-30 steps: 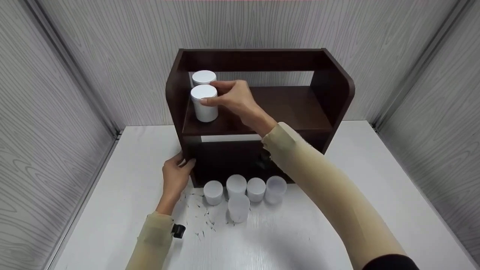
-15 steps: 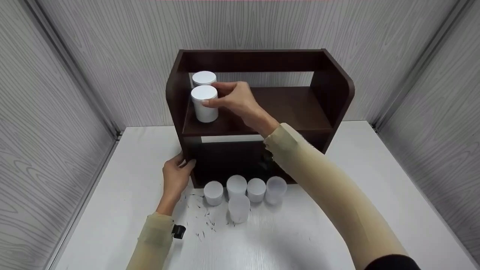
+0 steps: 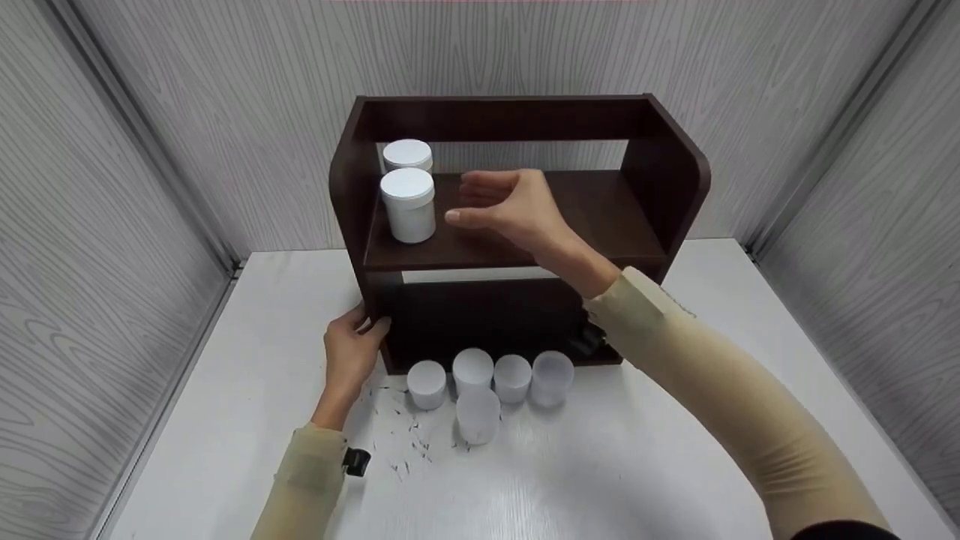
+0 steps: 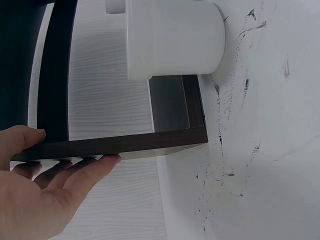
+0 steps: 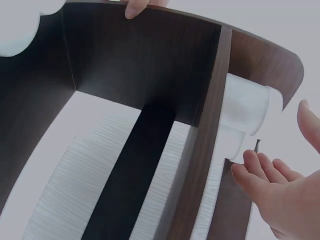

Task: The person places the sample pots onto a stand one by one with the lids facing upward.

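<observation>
Two white lidded jars stand on the upper board of a dark brown wooden shelf [image 3: 517, 118], one behind the other at its left end. The front jar [image 3: 410, 214] partly hides the rear jar [image 3: 407, 152]. My right hand [image 3: 521, 210] hovers just right of the front jar, thumb and fingers apart around nothing; the right wrist view shows a gap between this hand [image 5: 280, 192] and the jars. Low on the shelf's left side panel, my left hand [image 3: 352, 350] grips the edge. In the left wrist view its thumb [image 4: 22, 137] lies on the inner face, fingers outside.
Several white jars [image 3: 426, 385] stand on the white table [image 3: 540, 472] before the shelf's lower compartment, one frosted jar [image 3: 478, 416] nearer the front. Dark scuff marks [image 3: 420, 446] dot the tabletop. Grey wood-patterned walls [image 3: 225, 97] surround the table.
My right hand has let go of the front jar and moved right, its fingers spreading. The jar stays put on the upper board. My left hand has not moved.
</observation>
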